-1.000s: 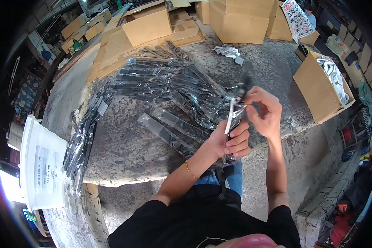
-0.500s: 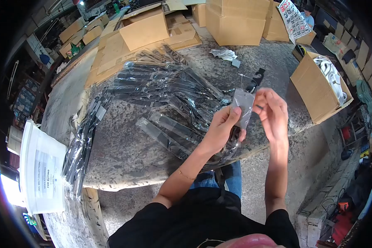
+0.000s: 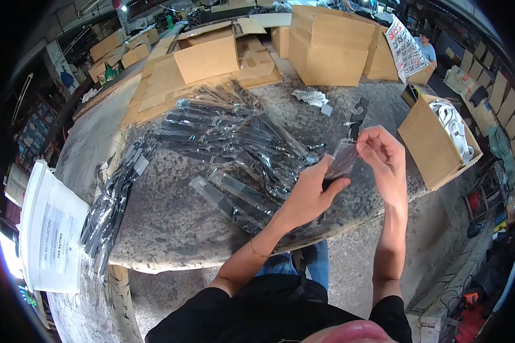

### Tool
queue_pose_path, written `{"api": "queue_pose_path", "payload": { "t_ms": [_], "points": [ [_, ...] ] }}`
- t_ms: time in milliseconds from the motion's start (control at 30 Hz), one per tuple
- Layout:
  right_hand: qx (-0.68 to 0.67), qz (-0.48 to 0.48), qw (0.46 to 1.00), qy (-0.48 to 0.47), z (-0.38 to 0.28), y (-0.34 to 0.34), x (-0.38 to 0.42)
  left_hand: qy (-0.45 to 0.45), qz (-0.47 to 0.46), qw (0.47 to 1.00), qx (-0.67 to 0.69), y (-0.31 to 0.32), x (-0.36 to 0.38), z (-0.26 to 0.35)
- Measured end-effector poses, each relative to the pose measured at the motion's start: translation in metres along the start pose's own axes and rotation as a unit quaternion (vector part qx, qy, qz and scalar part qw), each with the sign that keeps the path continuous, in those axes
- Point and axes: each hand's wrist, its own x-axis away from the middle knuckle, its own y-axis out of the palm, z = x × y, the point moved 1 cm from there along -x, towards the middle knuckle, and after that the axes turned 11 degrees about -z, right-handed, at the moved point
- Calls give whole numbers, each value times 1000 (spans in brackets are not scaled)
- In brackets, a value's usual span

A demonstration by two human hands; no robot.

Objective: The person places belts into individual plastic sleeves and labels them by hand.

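Note:
My left hand [image 3: 310, 194] is closed round a plastic-wrapped black belt, its grey tag or sleeve end [image 3: 343, 159] facing up. A black hook hanger [image 3: 357, 110] sticks out at the far end of this packet. Thumb and fingers of my right hand [image 3: 385, 160] pinch the packet's upper right edge, just below the hanger. What the pinch holds exactly, film or tag, is too small to tell. To the left, several wrapped black belts [image 3: 212, 128] lie spread over the table, with two more packets [image 3: 234, 194] nearer to me.
A stack of white tags [image 3: 311, 97] lies beyond my hands. At the right stands a carton [image 3: 426, 146] holding white straps. Large cardboard boxes [image 3: 326, 54] line the back. A white plastic tub [image 3: 54, 228] stands at the left edge, and a person [image 3: 426, 50] is at the far right.
My right hand has come in from beside the packet and now pinches its upper edge. The thin loop by the hanger no longer stands out, and the tag is tilted more.

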Motion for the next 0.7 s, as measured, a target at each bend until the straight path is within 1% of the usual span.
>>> {"api": "queue_pose_path", "payload": {
  "t_ms": [33,100,133,167,200,233,267,300,333,367,433,467,533,567,633,667,700],
  "points": [
    [4,0,1000,-6,-2,2,-2,7,1,1000,-1,0,-1,-1],
    [77,38,994,-66,-8,9,-5,-70,-42,981,176,1,-2,-4],
    [88,65,991,-83,-8,10,-6,-67,-43,981,176,0,-4,-4],
    [89,67,990,-82,-11,9,-7,-35,-31,989,140,0,-6,-3],
    [131,110,981,-91,-16,8,-9,-5,-19,994,104,0,-6,-3],
    [173,152,968,-97,-21,6,-11,-8,-20,994,106,3,-6,-10],
    [162,144,972,-88,-23,-2,-13,-16,-21,996,83,6,-5,-20],
    [139,140,974,-108,-29,-5,-16,-23,-23,998,60,7,-4,-22],
    [143,133,976,-97,-33,-11,-18,-70,-27,995,66,6,-1,-21],
    [147,127,977,-89,-37,-19,-21,-69,-28,995,66,7,0,-24],
    [136,125,978,-95,-42,-32,-29,-38,-8,986,161,8,-1,-32],
    [112,120,981,-102,-45,-38,-31,-34,-8,987,159,6,-2,-30],
    [64,105,986,-109,-52,-46,-38,3,-30,983,184,0,-7,-21],
    [66,105,986,-112,-54,-47,-42,6,-29,983,183,-4,-9,-15],
    [-3,79,988,-136,-58,-47,-49,5,-109,977,186,-11,-14,-4],
    [-2,83,987,-140,-60,-47,-50,9,-113,976,183,-11,-15,-4],
    [63,109,984,-130,-61,-48,-52,7,-120,970,212,-10,-16,-6]
  ]
}}
